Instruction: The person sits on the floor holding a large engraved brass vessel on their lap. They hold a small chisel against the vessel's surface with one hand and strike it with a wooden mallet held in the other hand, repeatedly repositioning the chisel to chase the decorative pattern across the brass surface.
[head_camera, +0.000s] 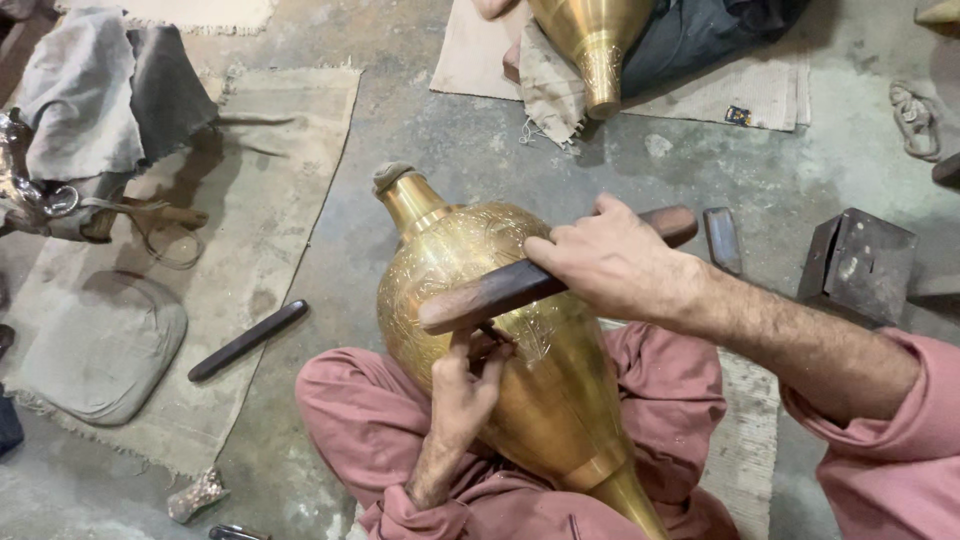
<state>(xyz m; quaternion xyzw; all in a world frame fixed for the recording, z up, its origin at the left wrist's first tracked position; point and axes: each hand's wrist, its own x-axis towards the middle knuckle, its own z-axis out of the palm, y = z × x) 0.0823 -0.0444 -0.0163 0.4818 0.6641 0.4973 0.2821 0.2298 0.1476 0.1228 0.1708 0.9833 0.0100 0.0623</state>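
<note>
A large engraved brass vase (540, 370) lies across my lap, its neck pointing away at the upper left. My right hand (610, 265) grips a dark wooden stick (480, 297) held flat over the vase's body. My left hand (465, 385) pinches a thin dark chisel-like tool (492, 333) against the engraved surface, just under the stick. Both wrists come out of pink sleeves, and my crossed legs are in pink cloth.
A second wooden stick (248, 340) lies on a worn mat (290, 200) to the left. Another brass vessel (592, 45) rests on a cloth at the top. A metal block (855, 265) and a flat dark tool (723, 240) sit at the right; grey rags (95, 95) are piled upper left.
</note>
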